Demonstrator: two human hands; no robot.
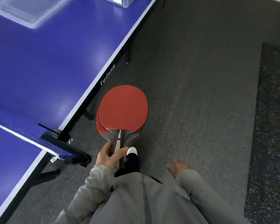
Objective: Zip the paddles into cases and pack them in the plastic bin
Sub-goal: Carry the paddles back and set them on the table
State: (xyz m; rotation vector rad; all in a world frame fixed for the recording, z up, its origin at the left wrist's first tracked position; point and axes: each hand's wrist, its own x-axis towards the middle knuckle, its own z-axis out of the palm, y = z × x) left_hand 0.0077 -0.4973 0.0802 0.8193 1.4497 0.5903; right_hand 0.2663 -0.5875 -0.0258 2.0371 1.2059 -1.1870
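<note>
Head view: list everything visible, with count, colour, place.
table: one, blue, white edge, left
floor: grey carpet
paddles: two, red, stacked, over floor beside table
net post: one, black, table edge, lower left
clear plastic tray or lid: one, on table, top left
clear plastic bin: one, white label, top edge, cropped
mat: one, dark speckled, right
shoe: one, white toe, under paddle handles
left hand: grips both paddle handles
right hand: open, empty, lower right

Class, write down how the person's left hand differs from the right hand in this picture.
The left hand grips the handles of two stacked red paddles; the right hand holds nothing. The left hand's fingers curl; the right hand's are spread loosely. The left hand is nearer the blue table than the right. Both wear grey sleeves.
</note>
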